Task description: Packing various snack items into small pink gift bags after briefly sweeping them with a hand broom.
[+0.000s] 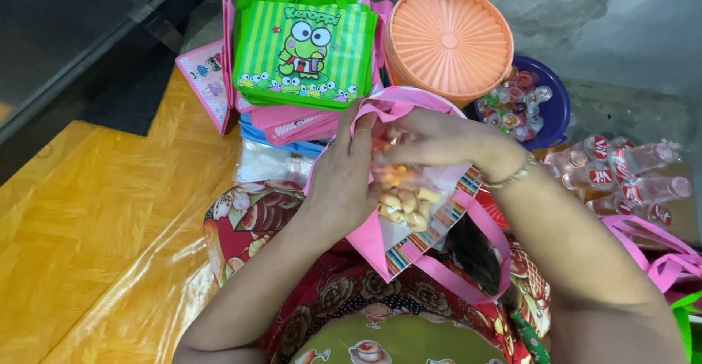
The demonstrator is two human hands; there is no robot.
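Observation:
A pink tote bag [376, 243] with a striped edge rests on my lap, its mouth held open. My left hand [342, 181] grips the bag's near rim, and its fingers also touch a clear plastic packet of small tan snacks [404, 203]. My right hand [431, 139] pinches the top of that packet, which sits partly inside the bag. A bracelet circles my right wrist.
A stack of green and pink cartoon tote bags [303, 50] lies ahead. An orange lidded tub [447, 39] and a blue bowl of small jelly cups [552, 108] stand at the right, with several plastic bottles [632, 177] beside them. Yellow wood-pattern floor [88, 218] spreads left.

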